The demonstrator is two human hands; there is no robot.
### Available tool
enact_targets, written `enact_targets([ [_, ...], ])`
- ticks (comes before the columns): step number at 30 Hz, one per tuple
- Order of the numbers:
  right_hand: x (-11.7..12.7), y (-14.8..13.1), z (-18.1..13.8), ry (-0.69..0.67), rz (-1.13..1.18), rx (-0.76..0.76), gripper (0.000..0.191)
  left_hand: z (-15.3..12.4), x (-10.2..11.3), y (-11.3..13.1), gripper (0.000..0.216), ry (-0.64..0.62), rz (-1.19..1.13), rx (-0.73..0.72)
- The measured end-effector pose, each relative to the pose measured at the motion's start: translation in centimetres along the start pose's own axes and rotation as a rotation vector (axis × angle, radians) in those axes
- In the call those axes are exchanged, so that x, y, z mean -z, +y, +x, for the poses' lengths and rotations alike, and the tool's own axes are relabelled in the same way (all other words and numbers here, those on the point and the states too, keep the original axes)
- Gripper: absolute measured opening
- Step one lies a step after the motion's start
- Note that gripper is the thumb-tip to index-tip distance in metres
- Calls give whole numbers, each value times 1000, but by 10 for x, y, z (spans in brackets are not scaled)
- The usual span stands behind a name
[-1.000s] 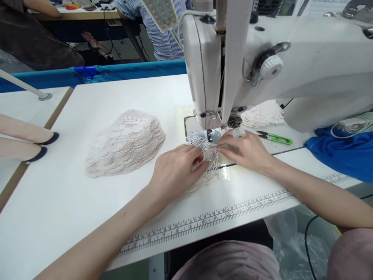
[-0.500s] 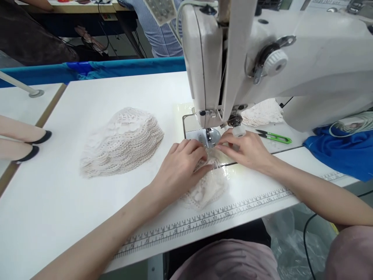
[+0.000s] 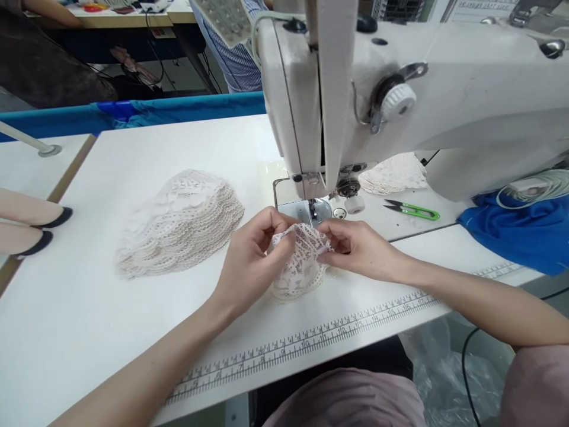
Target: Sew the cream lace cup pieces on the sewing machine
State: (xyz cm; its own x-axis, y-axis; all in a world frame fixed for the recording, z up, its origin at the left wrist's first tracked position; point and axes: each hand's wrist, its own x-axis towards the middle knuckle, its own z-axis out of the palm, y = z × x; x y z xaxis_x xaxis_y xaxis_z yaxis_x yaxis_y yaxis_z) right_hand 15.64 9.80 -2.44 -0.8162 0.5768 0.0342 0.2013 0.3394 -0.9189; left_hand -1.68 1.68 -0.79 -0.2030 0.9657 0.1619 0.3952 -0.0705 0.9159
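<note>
A small piece of white lace is held between both hands, just in front of the needle area of the white sewing machine. My left hand pinches its left upper edge between thumb and fingers. On the right edge, my right hand has its fingertips closed on the lace. The presser foot is just beyond the fingers, with the lace apart from it. To the left lies a fanned stack of lace pieces.
Green thread snips lie right of the needle plate, near more lace. Blue cloth with a coil of pale cord rests at the right. A printed ruler runs along the front edge. Other people sit beyond the blue-edged table.
Both hands have drawn back slightly from the needle toward me. The lace, earlier flat and partly under the left hand, is now raised and stretched between the hands. The view has shifted slightly.
</note>
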Motion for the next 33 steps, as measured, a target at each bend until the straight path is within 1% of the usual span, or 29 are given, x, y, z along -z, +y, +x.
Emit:
enact_targets([
  [4, 5, 7, 2, 68, 3, -7, 23, 2, 2, -4, 13, -49, 72, -3],
  [7, 6, 9, 3, 113, -25, 8, 16, 3, 1, -9, 29, -115, 116, 1],
  [11, 3, 9, 3, 186, -14, -5, 10, 3, -2, -9, 31, -159, 176, 19],
  [15, 0, 6, 1, 180, 81, -62, 10, -1, -3, -7, 13, -196, 215, -15],
  [17, -1, 6, 0, 160, 145, -72, 8, -2, -3, -8, 11, -204, 279, -35],
  [19, -3, 8, 0, 138, 176, -82, 6, -2, -1, -12, 16, -193, 349, -28],
  [22, -4, 12, 1, 166, 195, -108, 9, 2, 5, -16, 25, -167, 403, -14],
  [24, -5, 14, 1, 174, 245, -117, 12, 5, 9, -18, 30, -176, 326, -3],
  [27, -7, 15, 2, 166, 337, -131, 14, 6, 11, -19, 33, -208, 102, 25],
  [29, -8, 14, 3, 153, 370, -156, 15, 5, 9, -18, 25, -213, 39, 36],
  [31, -9, 13, 3, 136, 373, -175, 15, 3, 6, -15, 11, -217, 53, 25],
  [32, -9, 12, 4, 132, 365, -181, 16, 2, 5, -14, 7, -226, 56, 23],
  [33, -9, 12, 4, 131, 352, -183, 17, 1, 4, -12, 9, -243, 52, 27],
])
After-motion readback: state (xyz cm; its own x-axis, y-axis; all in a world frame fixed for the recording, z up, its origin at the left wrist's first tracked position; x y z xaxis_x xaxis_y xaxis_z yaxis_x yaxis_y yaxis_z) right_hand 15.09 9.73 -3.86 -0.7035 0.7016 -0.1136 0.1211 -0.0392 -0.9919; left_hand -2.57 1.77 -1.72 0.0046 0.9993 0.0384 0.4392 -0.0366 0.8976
